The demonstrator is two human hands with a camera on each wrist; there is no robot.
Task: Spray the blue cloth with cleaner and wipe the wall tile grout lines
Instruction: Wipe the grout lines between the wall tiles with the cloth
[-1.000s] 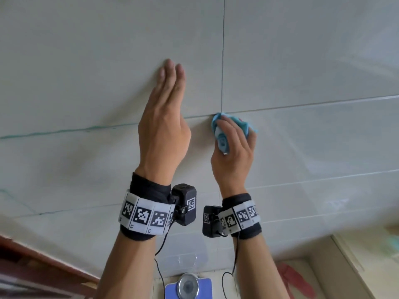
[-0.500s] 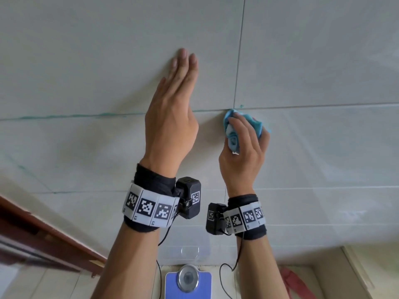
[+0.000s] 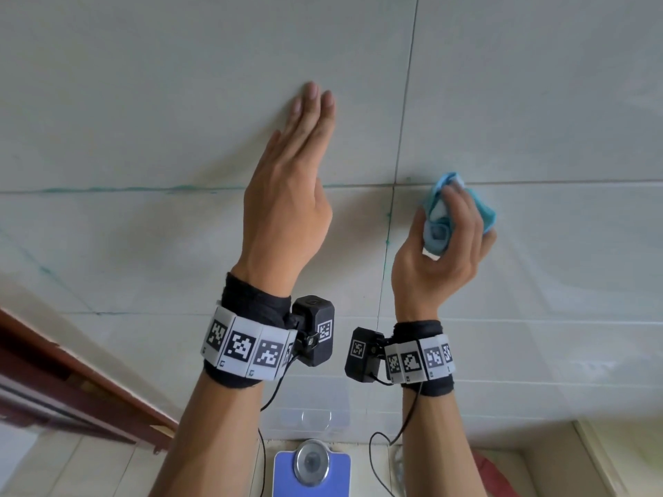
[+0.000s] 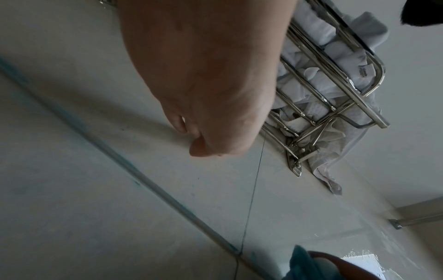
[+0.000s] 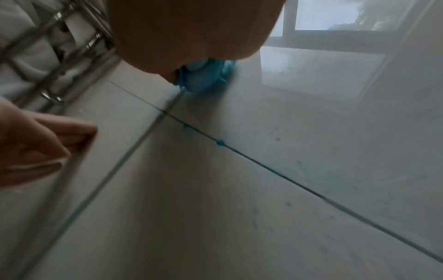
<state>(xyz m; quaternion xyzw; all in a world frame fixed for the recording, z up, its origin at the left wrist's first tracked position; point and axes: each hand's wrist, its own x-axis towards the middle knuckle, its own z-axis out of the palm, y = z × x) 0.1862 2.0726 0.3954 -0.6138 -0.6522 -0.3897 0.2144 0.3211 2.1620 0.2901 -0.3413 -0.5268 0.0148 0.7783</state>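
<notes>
Blue cloth, bunched into a wad, sits in the right hand, whose fingers and thumb are curled tightly round it so that only its folds stick out above and to the right of the knuckles. The wad's top edge meets the wall at the horizontal grout line, just to the right of where that line crosses the vertical grout line. In the right wrist view the cloth is blurred but shows pressed to the tile at the grout, beyond the heel of the hand. The left hand is held flat and open, fingers straight and close together, pointing up the wall on the tile left of the vertical line; it holds nothing, and its fingertips lie against or very near the surface, which of the two I cannot tell. The horizontal line to the left of this hand carries greenish-blue staining, and small spots of the same colour dot the vertical line below the crossing. Both wrists wear black bands with square-patterned markers and a small black camera. A metal towel rack holding white cloths is fixed to the wall above. Low in the head view a blue bathroom scale lies on the floor, with a brown door frame at the left.
</notes>
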